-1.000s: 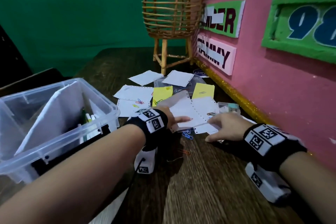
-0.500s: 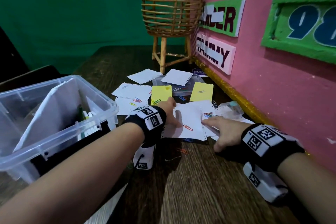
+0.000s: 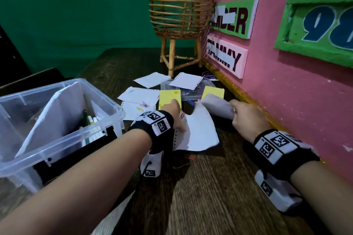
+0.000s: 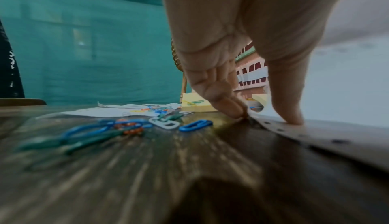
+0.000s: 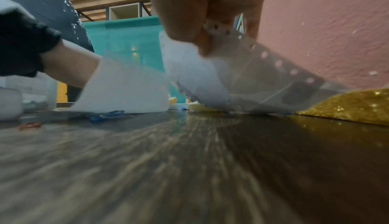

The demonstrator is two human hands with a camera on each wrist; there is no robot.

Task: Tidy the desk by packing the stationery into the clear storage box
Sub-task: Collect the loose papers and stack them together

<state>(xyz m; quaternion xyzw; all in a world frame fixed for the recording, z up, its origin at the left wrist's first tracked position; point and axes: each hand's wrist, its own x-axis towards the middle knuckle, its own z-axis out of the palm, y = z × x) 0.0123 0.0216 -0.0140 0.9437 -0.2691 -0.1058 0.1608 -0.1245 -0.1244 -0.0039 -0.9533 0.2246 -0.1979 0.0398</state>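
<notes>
Two white perforated paper sheets (image 3: 198,131) are pinned flat to the dark wooden desk (image 3: 210,187) under the left hand's (image 3: 174,115) straight fingers (image 4: 288,104), far edge pinched up by right hand (image 3: 246,118), clear plastic storage box (image 3: 63,120) leftward.

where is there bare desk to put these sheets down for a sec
Bare wood lies near the person, between the two forearms, below the white sheets. More behind the clear storage box, toward the wicker stand. Crowded: paper clips, yellow notes.
</notes>
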